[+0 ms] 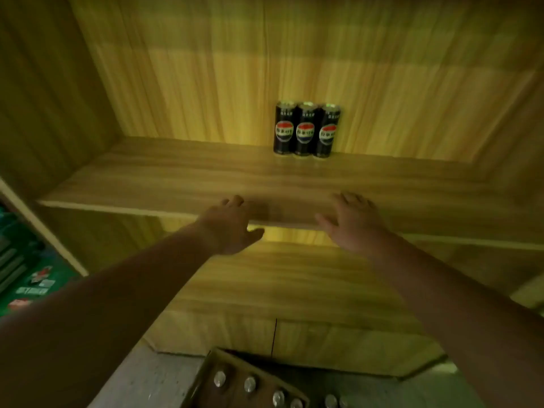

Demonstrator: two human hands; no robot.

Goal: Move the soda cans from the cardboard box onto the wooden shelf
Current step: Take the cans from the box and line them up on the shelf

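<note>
Three black soda cans (306,129) with red, white and blue logos stand upright side by side at the back of the wooden shelf (164,175), against its rear panel. My left hand (232,225) and my right hand (351,222) hover at the shelf's front edge, both empty, fingers spread, palms down. They are well short of the cans. At the bottom of the view the cardboard box (212,363) sits on the floor, and the silver tops of several more cans (249,384) show inside it.
A lower compartment of the same wooden unit opens below the shelf, above closed cabinet doors (273,334). Green packaged goods (26,278) fill the neighbouring unit at the left. Grey floor (153,381) lies beside the box.
</note>
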